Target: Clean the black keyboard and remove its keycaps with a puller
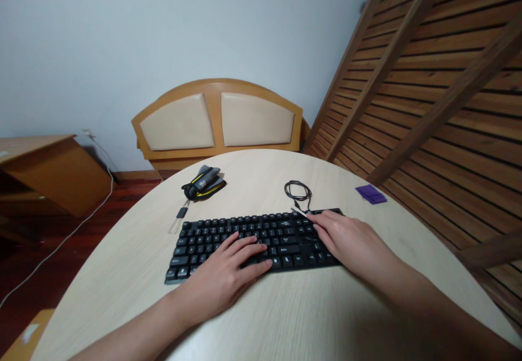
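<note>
The rounded tabletop point(281, 317) leaves a wide stretch between the keyboard point(287, 240) and its left edge, and more room toward the far edge. The keyboard lies across the middle, black plastic with rows of squarish keys. The left hand point(223, 275) rests palm down over its keys, fingers loosely spread, grasping nothing. The right hand point(346, 238) pinches a thin pale stick point(299, 212) at the keyboard's upper right. Beyond sits a looped smooth black cable point(286, 189); a folded grey-and-yellow fabric bundle point(207, 180) lies toward the far left edge, a flat purple cloth point(371, 194) by the right edge.
</note>
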`<state>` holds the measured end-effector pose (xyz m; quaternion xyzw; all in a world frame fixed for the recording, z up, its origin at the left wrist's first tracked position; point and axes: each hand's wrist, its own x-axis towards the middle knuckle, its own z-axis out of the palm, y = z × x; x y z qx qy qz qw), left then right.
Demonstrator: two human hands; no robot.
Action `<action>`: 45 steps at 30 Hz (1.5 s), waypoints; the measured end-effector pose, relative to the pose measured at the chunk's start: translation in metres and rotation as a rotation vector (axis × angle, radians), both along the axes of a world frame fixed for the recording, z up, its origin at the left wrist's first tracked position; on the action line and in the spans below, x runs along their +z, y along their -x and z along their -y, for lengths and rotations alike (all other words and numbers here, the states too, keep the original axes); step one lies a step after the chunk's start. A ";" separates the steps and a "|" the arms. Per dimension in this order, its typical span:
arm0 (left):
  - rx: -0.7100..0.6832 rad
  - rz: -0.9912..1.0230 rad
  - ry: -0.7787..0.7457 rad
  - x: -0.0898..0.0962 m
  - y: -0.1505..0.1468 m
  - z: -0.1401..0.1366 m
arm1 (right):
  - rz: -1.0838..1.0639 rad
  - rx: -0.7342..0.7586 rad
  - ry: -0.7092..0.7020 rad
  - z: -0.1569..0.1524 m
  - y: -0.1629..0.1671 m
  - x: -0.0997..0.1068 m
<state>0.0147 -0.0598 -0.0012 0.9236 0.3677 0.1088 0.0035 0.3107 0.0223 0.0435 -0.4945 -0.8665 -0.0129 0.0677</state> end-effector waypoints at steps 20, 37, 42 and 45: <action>-0.005 0.050 -0.020 0.000 0.001 0.000 | 0.004 0.058 0.027 0.000 -0.003 0.000; -0.009 0.047 -0.027 0.001 0.000 0.001 | -0.104 0.019 0.079 -0.042 -0.072 0.004; -0.009 0.027 -0.015 0.001 0.001 0.000 | -0.130 0.031 0.097 -0.042 -0.069 0.006; -0.004 0.014 -0.008 0.000 0.001 0.000 | -0.150 0.067 0.127 -0.041 -0.066 0.009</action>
